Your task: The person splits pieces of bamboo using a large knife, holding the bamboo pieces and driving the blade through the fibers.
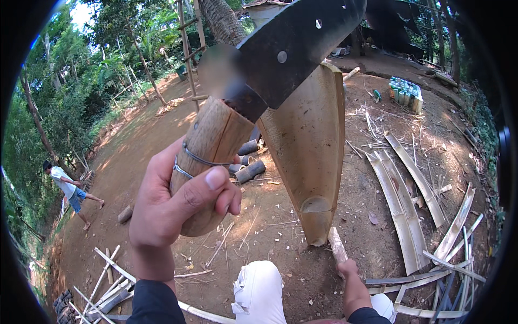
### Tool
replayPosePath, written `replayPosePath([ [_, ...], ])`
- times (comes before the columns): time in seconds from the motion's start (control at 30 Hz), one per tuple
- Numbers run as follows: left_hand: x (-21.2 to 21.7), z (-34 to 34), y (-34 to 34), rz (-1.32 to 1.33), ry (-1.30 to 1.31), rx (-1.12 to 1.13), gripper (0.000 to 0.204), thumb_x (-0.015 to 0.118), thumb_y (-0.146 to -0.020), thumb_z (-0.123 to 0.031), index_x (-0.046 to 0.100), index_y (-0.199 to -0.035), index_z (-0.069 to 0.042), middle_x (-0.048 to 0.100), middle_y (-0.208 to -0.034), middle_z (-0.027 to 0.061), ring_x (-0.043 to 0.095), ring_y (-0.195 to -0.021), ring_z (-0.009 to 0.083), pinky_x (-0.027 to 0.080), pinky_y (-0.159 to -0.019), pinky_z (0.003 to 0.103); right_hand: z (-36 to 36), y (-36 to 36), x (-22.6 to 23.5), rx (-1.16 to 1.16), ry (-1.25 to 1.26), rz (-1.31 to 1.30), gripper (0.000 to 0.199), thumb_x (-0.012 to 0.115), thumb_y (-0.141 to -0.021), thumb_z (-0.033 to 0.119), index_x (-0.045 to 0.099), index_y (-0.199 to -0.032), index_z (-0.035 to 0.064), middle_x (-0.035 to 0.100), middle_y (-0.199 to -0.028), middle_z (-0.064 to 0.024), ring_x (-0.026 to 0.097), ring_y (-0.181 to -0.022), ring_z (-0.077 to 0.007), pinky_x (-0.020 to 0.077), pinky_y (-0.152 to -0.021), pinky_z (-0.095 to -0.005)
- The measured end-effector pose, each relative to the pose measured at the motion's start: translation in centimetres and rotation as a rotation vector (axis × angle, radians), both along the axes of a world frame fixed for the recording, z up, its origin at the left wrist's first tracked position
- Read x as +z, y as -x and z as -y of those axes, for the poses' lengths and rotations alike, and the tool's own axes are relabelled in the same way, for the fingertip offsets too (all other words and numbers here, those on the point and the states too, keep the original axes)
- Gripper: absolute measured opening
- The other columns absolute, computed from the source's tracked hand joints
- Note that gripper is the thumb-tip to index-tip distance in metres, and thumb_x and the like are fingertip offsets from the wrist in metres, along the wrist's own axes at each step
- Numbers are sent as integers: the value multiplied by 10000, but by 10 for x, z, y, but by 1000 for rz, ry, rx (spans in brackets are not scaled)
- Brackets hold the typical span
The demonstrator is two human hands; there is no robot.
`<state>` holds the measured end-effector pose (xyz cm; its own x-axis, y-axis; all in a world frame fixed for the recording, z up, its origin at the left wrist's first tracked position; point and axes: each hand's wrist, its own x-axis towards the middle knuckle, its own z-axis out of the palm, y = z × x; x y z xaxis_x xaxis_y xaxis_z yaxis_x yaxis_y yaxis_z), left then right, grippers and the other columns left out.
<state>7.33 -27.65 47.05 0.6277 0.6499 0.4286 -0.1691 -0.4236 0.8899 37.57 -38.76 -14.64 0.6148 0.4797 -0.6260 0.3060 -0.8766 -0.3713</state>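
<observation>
My left hand (189,194) is closed around the wooden handle (221,129) of a machete, raised close in front of me. Wire is wound round the handle. The wide dark blade (302,46) has round holes and tilts up to the right. Behind it a large split bamboo piece (307,146) stands steeply, its hollow side facing me and its narrow end low down. My right hand (348,267), lower right, grips a short wooden stick (338,245). The stick's far end is beside the bamboo's lower end; I cannot tell whether they touch.
Split bamboo strips (399,210) lie on the right, with thinner strips (108,294) at lower left. Short dark log pieces (249,170) sit behind my left hand. A bundle of bottle-like containers (406,92) stands far right. Another person (70,186) walks at far left.
</observation>
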Motion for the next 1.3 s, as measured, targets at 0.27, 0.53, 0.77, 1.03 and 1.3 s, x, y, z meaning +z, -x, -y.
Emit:
replayPosePath([
  [0.27, 47, -36, -4, -317, 143, -26, 303, 719, -931, -221, 622, -1142, -27, 634, -775, 14, 599, -688, 78, 485, -632, 270, 58, -1, 290, -250, -491, 164, 723, 855, -665, 211, 522, -1263, -25, 694, -1087, -234, 687, -1006, -361, 526, -893, -451],
  [0.53, 111, -79, -31, -664, 302, -217, 293, 700, -951, -230, 606, -1145, -31, 612, -734, -5, 608, -656, 77, 493, -617, 258, 99, -47, 738, -86, -1161, 496, 426, 722, -836, -48, 510, -1204, -22, 658, -1007, -82, 661, -893, -156, 542, -812, -298],
  [0.77, 133, -98, -27, -733, 532, -316, 377, 735, -920, -366, 655, -1136, -67, 640, -723, 16, 615, -624, 97, 505, -606, 306, 50, -9, 812, 121, -782, 497, 578, 773, -713, 107, 510, -1220, 20, 691, -959, -164, 704, -844, -272, 558, -773, -378],
  [1.03, 133, -85, -25, -807, 70, -155, 377, 766, -864, -351, 653, -1084, -67, 673, -760, 121, 683, -712, 248, 521, -695, 390, 7, -14, 935, 196, -848, 670, 614, 807, -730, 127, 554, -1279, 16, 721, -1019, -148, 712, -898, -260, 550, -796, -348],
  [1.3, 114, -82, -22, -761, 200, -167, 347, 776, -802, -282, 657, -1058, -80, 684, -791, 176, 686, -745, 359, 529, -712, 432, -29, 21, 893, -1, -1590, 803, 429, 665, -887, -12, 460, -1262, 13, 610, -915, -159, 637, -812, -239, 587, -723, -385],
])
